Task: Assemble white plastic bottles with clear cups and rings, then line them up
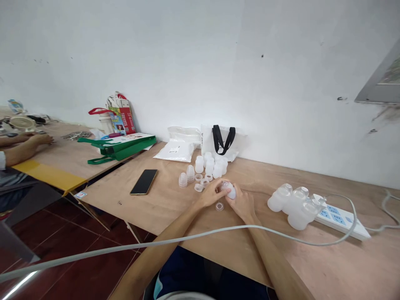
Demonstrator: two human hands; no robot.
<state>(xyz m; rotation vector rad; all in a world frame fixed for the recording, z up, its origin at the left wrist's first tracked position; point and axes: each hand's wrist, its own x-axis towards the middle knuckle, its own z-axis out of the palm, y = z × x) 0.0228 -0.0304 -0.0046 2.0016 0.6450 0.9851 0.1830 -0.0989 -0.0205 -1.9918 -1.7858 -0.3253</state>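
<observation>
In the head view, take the phone (144, 182), a flat slab of dark glass with a gold rim, as the landmark. Your left hand (210, 196) and right hand (243, 203) meet to the right of it, with the fingers of both clamped around a rounded, milky plastic bottle (231, 193). The bottle is tilted between them, and your hands cover part of it, so you cannot tell how its far end is shaped. Just below your hands, also right of the phone, a thin translucent disc (219, 206) lies flat on the wooden table (170, 189), whose surface is smooth, pale brown and faintly grained.

Nearer the phone on that same side stand two clear domed caps (186, 176), bullet-shaped with ringed bases, beside a scatter of hollow plastic rings (198, 187). Behind these, frosted, waisted bottles (210, 166) stand in a close cluster. Farther beyond the phone, to its rear right, are a glossy white pouch (176, 151) and a creased white bag (206, 143) with black fabric handles.

Well to the phone's right, more frosted bottles (296, 212) with glassy rounded tops crowd against a boxy white power strip (346, 223). A smooth grey cable (218, 231) sweeps across in front of the phone.
</observation>
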